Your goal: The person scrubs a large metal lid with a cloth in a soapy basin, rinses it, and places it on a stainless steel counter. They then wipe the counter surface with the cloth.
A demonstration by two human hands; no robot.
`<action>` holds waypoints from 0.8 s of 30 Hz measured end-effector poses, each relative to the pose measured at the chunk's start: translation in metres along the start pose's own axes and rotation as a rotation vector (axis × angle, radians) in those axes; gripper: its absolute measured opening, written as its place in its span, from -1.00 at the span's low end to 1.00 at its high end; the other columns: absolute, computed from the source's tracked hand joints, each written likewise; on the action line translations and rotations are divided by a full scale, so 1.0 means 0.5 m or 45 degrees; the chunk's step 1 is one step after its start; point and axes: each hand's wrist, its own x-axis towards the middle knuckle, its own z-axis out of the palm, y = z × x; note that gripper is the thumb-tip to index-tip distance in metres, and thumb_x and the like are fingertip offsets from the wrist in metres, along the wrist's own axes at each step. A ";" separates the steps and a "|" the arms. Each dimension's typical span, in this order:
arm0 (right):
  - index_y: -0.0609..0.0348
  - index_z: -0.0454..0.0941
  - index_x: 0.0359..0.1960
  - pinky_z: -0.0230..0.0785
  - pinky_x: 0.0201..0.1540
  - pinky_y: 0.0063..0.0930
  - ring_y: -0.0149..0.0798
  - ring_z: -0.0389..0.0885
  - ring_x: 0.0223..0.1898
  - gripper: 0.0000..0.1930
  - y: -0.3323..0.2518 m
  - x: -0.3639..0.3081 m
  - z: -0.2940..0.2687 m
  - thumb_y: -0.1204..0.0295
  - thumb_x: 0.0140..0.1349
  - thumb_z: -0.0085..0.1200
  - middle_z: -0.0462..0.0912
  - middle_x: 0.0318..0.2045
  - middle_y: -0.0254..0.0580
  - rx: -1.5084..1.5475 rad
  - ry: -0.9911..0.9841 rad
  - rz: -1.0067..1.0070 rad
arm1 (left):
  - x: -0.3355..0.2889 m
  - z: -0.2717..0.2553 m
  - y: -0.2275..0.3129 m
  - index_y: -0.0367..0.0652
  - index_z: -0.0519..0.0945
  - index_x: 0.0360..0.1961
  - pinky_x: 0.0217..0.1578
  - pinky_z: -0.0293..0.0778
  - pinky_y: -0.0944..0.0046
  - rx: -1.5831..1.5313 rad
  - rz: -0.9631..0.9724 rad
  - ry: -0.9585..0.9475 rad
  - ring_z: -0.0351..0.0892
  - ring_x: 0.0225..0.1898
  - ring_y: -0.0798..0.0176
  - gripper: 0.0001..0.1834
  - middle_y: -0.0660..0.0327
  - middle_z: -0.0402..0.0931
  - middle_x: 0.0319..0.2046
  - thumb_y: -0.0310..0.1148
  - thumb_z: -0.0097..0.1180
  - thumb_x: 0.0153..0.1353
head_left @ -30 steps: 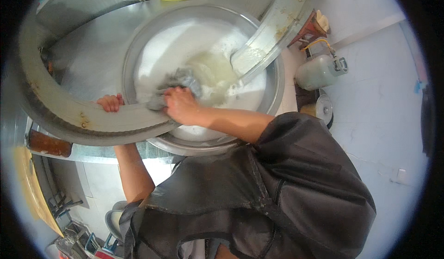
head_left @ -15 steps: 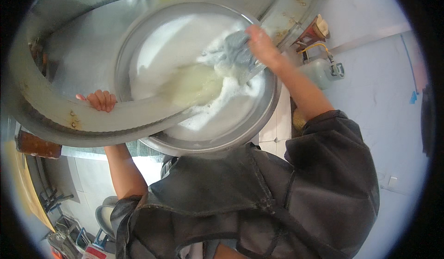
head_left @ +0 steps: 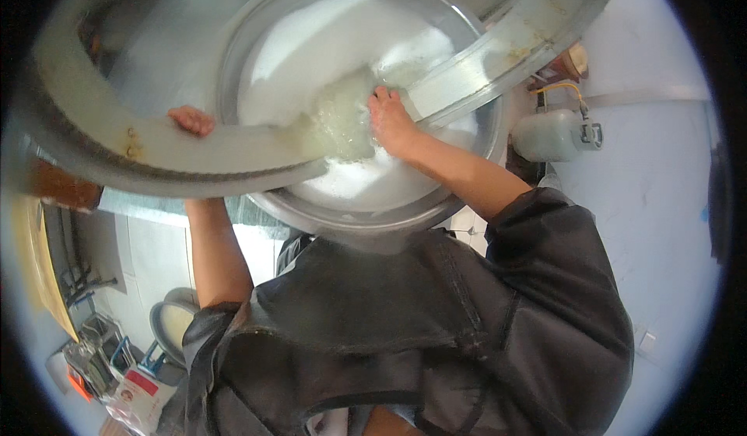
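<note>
A large, curved metal ring (head_left: 210,147) with a dark ridged edge dips into a wide metal basin (head_left: 381,224) of whitish, sudsy water (head_left: 299,59). The ring's lowest stretch lies under the water. On its left side, my left hand (head_left: 192,121) curls its fingers over the ring's upper edge, the forearm passing beneath it. My right hand (head_left: 395,125) is bent down at the water, against the right part of the ring where it enters the suds. Its fingertips are partly wet and curled; whatever lies under them is hidden, and no grey cloth shows.
To the right stands a pale gas cylinder (head_left: 545,138) with a yellow hose (head_left: 574,86), near a reddish-brown container (head_left: 562,66). A brown block (head_left: 68,185) is at the left below the ring. Lower left, a round basin-like thing (head_left: 174,323) and several items are on the tiled floor.
My right hand has moved down and left from above the basin's right side into the suds; the grey cloth it held is no longer visible. The view has shifted, with my left hand still on the ring.
</note>
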 end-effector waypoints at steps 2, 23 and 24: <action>0.37 0.37 -0.08 0.27 -0.01 -0.22 0.10 0.39 -0.07 -0.67 -0.031 0.017 -0.016 0.52 0.09 -0.04 0.45 -0.13 0.12 0.689 0.038 0.241 | 0.000 -0.017 -0.004 -0.11 0.35 -0.55 -0.42 0.26 0.35 0.000 -0.007 -0.071 0.22 -0.56 0.36 -0.60 0.30 0.24 -0.63 -0.11 -0.26 0.36; 0.29 0.34 -0.37 0.16 0.01 -0.41 -0.16 0.35 -0.08 -0.70 -0.301 0.098 -0.203 0.27 0.18 0.07 0.42 -0.18 -0.07 1.890 0.230 -0.596 | 0.026 -0.049 -0.013 -0.13 0.33 -0.61 -0.43 0.33 0.22 -0.013 0.066 -0.254 0.24 -0.62 0.29 -0.45 0.24 0.25 -0.68 -0.03 -0.46 0.40; 0.29 0.34 -0.38 0.16 0.01 -0.43 -0.16 0.36 -0.08 -0.71 -0.302 0.099 -0.208 0.28 0.17 0.07 0.42 -0.19 -0.07 1.938 0.276 -0.624 | 0.022 -0.045 -0.015 -0.13 0.34 -0.62 -0.43 0.32 0.21 0.016 0.091 -0.187 0.24 -0.62 0.28 -0.45 0.23 0.25 -0.69 -0.02 -0.46 0.40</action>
